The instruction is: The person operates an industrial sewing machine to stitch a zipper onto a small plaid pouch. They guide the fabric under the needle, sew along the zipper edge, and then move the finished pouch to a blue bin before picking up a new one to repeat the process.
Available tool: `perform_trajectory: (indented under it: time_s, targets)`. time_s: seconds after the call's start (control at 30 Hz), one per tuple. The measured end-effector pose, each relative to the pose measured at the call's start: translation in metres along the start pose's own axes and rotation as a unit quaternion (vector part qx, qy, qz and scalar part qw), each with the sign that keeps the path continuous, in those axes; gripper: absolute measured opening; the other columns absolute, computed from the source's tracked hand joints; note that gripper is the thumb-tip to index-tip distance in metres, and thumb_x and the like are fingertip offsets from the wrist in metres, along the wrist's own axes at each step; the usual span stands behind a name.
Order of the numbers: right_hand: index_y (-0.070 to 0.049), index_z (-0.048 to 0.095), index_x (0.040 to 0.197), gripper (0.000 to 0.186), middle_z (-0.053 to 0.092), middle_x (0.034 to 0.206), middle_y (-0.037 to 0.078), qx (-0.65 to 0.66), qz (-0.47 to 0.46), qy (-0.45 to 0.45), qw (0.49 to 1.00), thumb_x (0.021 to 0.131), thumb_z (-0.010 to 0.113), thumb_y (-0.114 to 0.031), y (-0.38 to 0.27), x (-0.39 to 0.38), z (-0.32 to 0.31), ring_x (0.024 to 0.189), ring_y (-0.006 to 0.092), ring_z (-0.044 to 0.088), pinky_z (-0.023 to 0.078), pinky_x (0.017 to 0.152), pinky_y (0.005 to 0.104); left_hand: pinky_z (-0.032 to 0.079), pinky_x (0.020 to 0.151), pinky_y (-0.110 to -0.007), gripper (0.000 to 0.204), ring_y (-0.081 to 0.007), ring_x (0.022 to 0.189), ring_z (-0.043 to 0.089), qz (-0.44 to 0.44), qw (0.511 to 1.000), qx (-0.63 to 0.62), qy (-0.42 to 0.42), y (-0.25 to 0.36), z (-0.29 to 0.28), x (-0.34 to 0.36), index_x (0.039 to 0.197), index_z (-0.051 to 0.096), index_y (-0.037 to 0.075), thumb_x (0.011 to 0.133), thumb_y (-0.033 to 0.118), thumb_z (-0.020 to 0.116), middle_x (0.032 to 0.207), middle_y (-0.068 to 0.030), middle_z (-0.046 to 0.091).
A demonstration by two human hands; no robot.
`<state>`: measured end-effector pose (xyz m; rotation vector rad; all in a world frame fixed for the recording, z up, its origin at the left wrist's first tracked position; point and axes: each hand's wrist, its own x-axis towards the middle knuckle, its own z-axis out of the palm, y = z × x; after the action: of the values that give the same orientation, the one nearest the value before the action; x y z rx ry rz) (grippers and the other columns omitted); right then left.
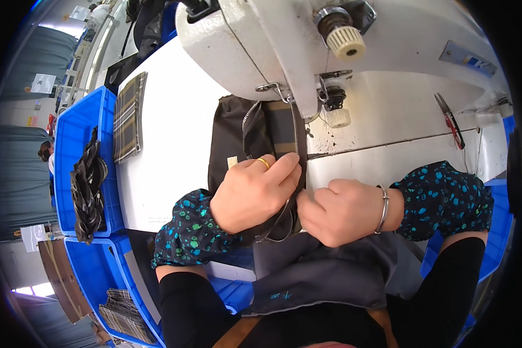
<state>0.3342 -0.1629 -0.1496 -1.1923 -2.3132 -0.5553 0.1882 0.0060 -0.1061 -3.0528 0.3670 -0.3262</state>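
Note:
A dark brown fabric piece (226, 124) with an olive-striped panel and metal zipper tape (296, 130) lies under the sewing machine's presser foot. My left hand (255, 188), with a ring on one finger, presses and pinches it along the zipper, just below the foot. Right of it, my right hand (336, 211), wearing a bracelet, has curled fingers gripping the piece's right edge; the fingertips are partly hidden. The zipper's lower part curves down between my hands. The white machine (226, 46) overhangs the upper part of the piece.
Plaid pieces (127, 119) lie on the white table (168, 75)'s left. Blue bins (64, 162) at left hold dark strips (87, 185) and more plaid pieces (124, 313). Red-handled scissors (452, 124) lie at right, near another blue bin (493, 249). A person (46, 153) is far left.

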Motion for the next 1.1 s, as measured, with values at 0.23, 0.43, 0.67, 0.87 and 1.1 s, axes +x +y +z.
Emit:
perform_trajectory:
  time_s: [0.23,0.43,0.67,0.87,1.1]
  targets:
    - [-0.001,0.067,0.07,0.019,0.066,0.074,0.018,-0.035,0.02,0.01,0.999,0.07,0.065,-0.02,-0.002,0.002,0.011,0.059,0.0183,0.061,0.043,0.046,0.027,0.056,0.064,-0.028,0.029,-0.0157,0.079,0.066,0.003,0.999,-0.036,-0.007,-0.004,0.0,0.001,0.097,0.073,0.001,0.072,0.015,0.068,0.111,-0.006,0.071]
    - [0.003,0.069,0.071,0.021,0.068,0.075,0.025,-0.006,-0.003,-0.024,1.0,0.07,0.065,-0.018,-0.002,0.0,0.005,0.056,0.0217,0.066,0.051,0.046,0.0285,0.056,0.063,-0.028,0.031,-0.0157,0.079,0.066,0.01,0.999,-0.042,0.029,0.0,0.005,0.001,0.098,0.074,0.001,0.071,0.015,0.068,0.109,-0.0077,0.072]
    - [0.005,0.068,0.072,0.023,0.068,0.074,0.027,0.008,0.025,-0.037,0.999,0.067,0.066,-0.017,0.0,0.0,0.004,0.051,0.022,0.064,0.049,0.042,0.03,0.055,0.063,-0.029,0.033,-0.0166,0.081,0.065,-0.006,0.998,-0.041,0.036,0.0,0.01,0.004,0.102,0.074,0.001,0.072,0.015,0.068,0.11,-0.0068,0.072]
    - [0.004,0.069,0.075,0.021,0.069,0.075,0.028,-0.023,0.036,-0.038,0.998,0.068,0.067,-0.016,0.024,-0.003,0.012,0.051,0.0215,0.064,0.049,0.041,0.0314,0.058,0.067,-0.033,0.033,-0.0203,0.08,0.067,-0.055,0.994,-0.07,0.067,-0.017,0.021,0.018,0.104,0.078,0.009,0.071,0.005,0.075,0.11,-0.0034,0.076]
    - [-0.002,0.068,0.076,0.013,0.062,0.072,0.012,-0.042,0.087,-0.036,0.995,0.073,0.068,-0.015,0.045,-0.006,0.024,0.05,0.0168,0.061,0.046,0.041,0.0315,0.056,0.071,-0.036,0.024,-0.0211,0.083,0.065,-0.074,0.993,-0.054,0.078,-0.04,0.032,0.028,0.099,0.078,0.011,0.075,0.011,0.075,0.102,0.0001,0.072]
